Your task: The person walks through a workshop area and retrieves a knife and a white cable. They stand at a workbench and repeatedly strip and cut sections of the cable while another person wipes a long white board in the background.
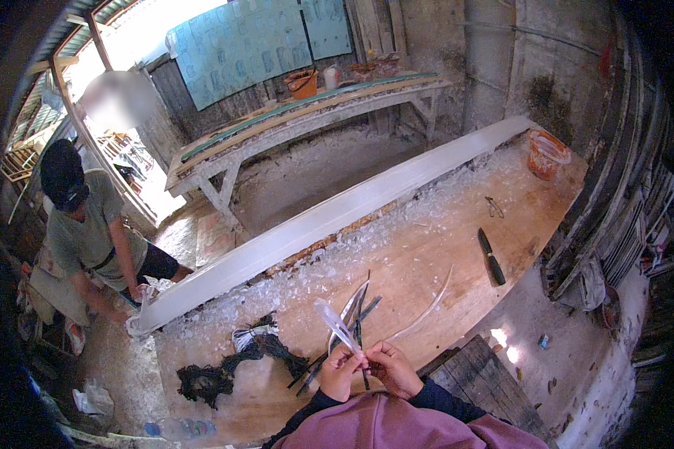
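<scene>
My left hand (340, 373) and my right hand (394, 369) meet at the table's near edge, fingertips pinched close together. Both are closed on a translucent white plastic strip (329, 316), which sticks up and leans left from my fingers. Several dark and pale strips (368, 305) lie crossed just behind and below my hands; some are partly covered by them. To the left rests a tangled bundle of black cord (204, 384), with a smaller white bundle (244, 339) beside it. A thin pale strip (436, 301) curves over the wood on the right.
A knife with a dark handle (491, 258) and a small pincer-like tool (494, 206) lie on the wooden table (408, 258). A long white plank (329, 224) spans its far side, amid white flakes. An orange bucket (544, 156) stands far right. A co-worker (90, 224) touches the plank's left end.
</scene>
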A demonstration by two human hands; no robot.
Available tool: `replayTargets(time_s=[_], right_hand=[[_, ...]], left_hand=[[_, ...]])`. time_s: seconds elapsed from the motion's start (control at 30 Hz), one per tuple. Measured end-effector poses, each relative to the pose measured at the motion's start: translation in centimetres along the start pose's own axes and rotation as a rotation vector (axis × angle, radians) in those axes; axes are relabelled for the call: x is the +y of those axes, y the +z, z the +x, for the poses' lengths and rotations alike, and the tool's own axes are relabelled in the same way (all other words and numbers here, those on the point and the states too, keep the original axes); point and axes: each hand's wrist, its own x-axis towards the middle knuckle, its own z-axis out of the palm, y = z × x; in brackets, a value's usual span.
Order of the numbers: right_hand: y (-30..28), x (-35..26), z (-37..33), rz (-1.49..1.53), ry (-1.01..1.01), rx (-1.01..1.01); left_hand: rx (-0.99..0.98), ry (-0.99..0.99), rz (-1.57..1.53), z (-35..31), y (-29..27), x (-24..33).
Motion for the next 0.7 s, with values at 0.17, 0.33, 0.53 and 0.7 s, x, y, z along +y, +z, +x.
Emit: replayTargets(time_s=[0.17, 0.33, 0.53, 0.7], right_hand=[[0.2, -0.5, -0.2, -0.216, -0.13, -0.032], [0.9, -1.2, -1.1, -0.574, -0.3, -0.052], [0.3, -0.8, -0.6, -0.575, -0.172, -0.046], [0.1, -0.6, -0.5, -0.188, 0.109, -0.171]], left_hand=[[0.029, 0.107, 0.08, 0.2, -0.4, -0.6], [0.162, 0.141, 0.067, 0.0, 0.0, -0.2], [0.115, 0.156, -0.02, 0.1, 0.4, 0.2], [0.036, 0.077, -0.071, -0.3, -0.2, 0.8]])
